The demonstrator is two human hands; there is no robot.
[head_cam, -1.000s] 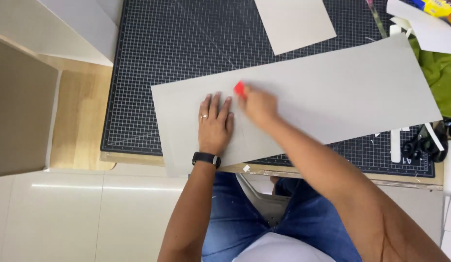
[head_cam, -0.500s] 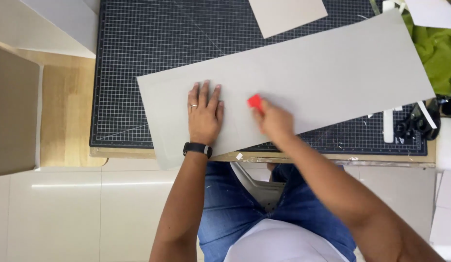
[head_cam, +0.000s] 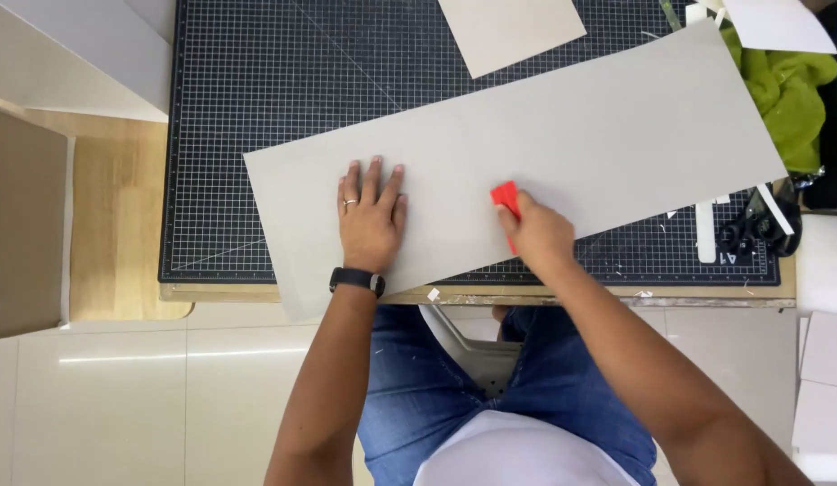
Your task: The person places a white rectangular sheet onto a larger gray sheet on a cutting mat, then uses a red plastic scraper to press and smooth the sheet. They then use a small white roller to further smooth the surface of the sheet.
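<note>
red scraper (head_cam: pixel 505 198) slid rightward, gripped in right hand (head_cam: pixel 535 236) fingers, on grey sheet (head_cam: pixel 562 144)

Grey sheet (head_cam: pixel 562 153): looking like matt, smooth card.
Red tool (head_cam: pixel 505 198): appearing smooth plastic.
Cutting mat (head_cam: pixel 256 108): showing matt, gridded.
Floor tiles (head_cam: pixel 121 405): reflecting glossy.

Craft workshop, gridded cutting mat (head_cam: pixel 256 108), paper offcuts (head_cam: pixel 706 229)
</note>
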